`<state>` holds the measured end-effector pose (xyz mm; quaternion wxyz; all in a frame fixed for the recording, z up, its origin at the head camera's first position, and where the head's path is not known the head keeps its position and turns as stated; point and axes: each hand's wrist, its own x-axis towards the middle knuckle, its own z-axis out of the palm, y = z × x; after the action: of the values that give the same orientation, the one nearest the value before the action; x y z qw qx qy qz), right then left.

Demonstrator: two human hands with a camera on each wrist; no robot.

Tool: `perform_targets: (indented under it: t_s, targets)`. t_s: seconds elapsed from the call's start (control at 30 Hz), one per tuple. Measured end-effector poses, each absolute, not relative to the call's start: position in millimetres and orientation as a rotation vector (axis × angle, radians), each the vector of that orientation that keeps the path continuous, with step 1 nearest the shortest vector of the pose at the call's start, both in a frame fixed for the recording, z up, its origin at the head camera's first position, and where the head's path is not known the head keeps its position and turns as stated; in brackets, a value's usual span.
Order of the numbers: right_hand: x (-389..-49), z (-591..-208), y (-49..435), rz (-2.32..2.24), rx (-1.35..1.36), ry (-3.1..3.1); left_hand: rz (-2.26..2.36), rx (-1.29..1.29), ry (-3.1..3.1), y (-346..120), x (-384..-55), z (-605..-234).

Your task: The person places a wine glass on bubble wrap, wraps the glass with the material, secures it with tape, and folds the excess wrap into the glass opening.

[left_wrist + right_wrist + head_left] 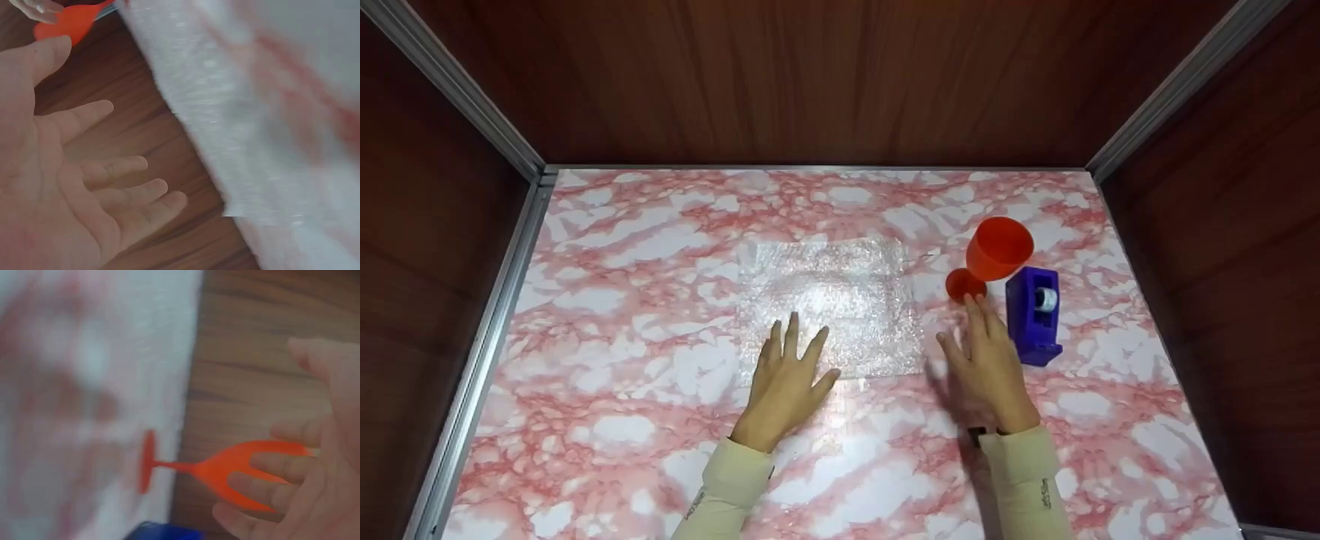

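A clear sheet of bubble wrap (829, 281) lies flat in the middle of the table. My left hand (784, 386) hovers over its near left edge, fingers spread, holding nothing. An orange goblet (988, 259) stands upright to the right of the wrap, its round foot nearer me in the head view. Reaching toward it is my right hand (991, 367), whose fingertips overlap the foot in that view. In the right wrist view the extended fingers (270, 464) overlap the goblet's bowl (230, 475) without curling round it.
A blue-purple tape dispenser (1031, 319) with a roll of tape stands just right of the goblet, close beside my right hand. Dark wood-look panels (825, 82) wall the table (622, 315) at the back and both sides. The tabletop has a red-and-white marbled pattern.
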<state>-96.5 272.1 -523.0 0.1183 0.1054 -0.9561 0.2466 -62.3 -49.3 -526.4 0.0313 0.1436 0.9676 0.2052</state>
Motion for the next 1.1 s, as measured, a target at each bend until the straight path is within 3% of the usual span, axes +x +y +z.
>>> perform_targets:
  t_s: [0.37, 0.6, 0.87, 1.1]
  targets:
    - [-147, -567, 292, 1.268, 0.084, -2.576, 0.667, 0.302, 2.920, -72, -63, -558]
    - [-168, -562, 286, 1.838, -0.479, -2.375, 0.641, 0.302, 2.922, -75, -63, -564]
    - [-192, -565, 293, 1.363, -0.480, -2.517, 0.653, 0.274, 2.924, -76, -66, -565]
    - [-184, -558, 292, 1.229, -0.363, -2.495, 0.671, 0.295, 2.966, -78, -66, -565]
